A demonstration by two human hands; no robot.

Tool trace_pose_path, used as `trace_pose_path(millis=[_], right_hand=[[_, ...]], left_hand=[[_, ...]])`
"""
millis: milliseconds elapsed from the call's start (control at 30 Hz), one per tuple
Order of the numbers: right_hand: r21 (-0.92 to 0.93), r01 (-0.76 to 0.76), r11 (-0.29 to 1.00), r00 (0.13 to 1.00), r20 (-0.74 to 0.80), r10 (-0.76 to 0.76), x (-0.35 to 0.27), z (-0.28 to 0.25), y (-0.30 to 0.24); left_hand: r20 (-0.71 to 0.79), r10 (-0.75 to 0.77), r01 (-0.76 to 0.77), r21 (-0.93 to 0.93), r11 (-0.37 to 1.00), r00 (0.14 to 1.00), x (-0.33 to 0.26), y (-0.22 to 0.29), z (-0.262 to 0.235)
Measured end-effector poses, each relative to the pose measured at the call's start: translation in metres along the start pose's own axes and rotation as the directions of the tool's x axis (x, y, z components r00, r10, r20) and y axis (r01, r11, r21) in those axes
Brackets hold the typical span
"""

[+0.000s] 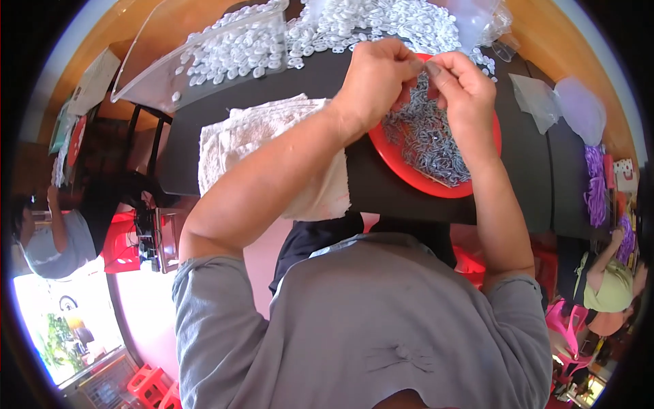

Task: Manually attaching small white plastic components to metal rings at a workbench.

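Observation:
My left hand (383, 76) and my right hand (467, 83) meet fingertip to fingertip over the far part of a round red tray (446, 189). Both are closed in a pinch. Whatever sits between the fingers is too small to make out. Many small, thin grey-blue pieces (436, 146) lie heaped in the tray. Just beyond my hands, small white oval pieces with holes (381, 20) are spread over the dark table (368, 184).
A see-through plastic bin (146, 85) lies tipped at the far left, white pieces spilling out. Folded whitish cloths (272, 129) are under my left forearm. Plastic bags (579, 109) and purple cord (595, 184) are at the right. Other people sit at both sides.

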State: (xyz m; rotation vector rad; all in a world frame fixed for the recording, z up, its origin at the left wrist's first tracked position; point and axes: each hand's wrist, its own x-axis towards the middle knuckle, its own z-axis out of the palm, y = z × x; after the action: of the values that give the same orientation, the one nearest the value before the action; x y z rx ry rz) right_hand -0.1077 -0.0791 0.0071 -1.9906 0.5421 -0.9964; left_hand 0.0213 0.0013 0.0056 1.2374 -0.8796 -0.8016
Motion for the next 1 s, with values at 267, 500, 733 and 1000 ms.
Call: trace_pose_path(millis=[267, 500, 733, 1000], right_hand=[[-0.258, 0.071, 0.963, 0.995, -0.051, -0.087, 0.004, -0.012, 0.003], [-0.840, 0.059, 0.540, 0.998, 0.042, -0.045, 0.058, -0.063, 0.064], [-0.826, 0.102, 0.554, 0.984, 0.165, 0.066, 0.094, -0.035, 0.061], [-0.787, 0.229, 0.573, 0.959, 0.283, 0.005, 0.130, 0.010, 0.083]], left_hand=[[-0.132, 0.032, -0.050, -0.138, 0.989, 0.991, 0.017, -0.004, -0.027], [0.130, 0.016, -0.014, -0.012, 1.000, 0.991, -0.001, -0.007, -0.001], [0.221, 0.012, -0.036, 0.106, 0.994, 0.975, 0.003, -0.023, 0.001], [0.174, -0.082, 0.068, 0.085, 0.994, 0.981, 0.006, -0.022, -0.001]])
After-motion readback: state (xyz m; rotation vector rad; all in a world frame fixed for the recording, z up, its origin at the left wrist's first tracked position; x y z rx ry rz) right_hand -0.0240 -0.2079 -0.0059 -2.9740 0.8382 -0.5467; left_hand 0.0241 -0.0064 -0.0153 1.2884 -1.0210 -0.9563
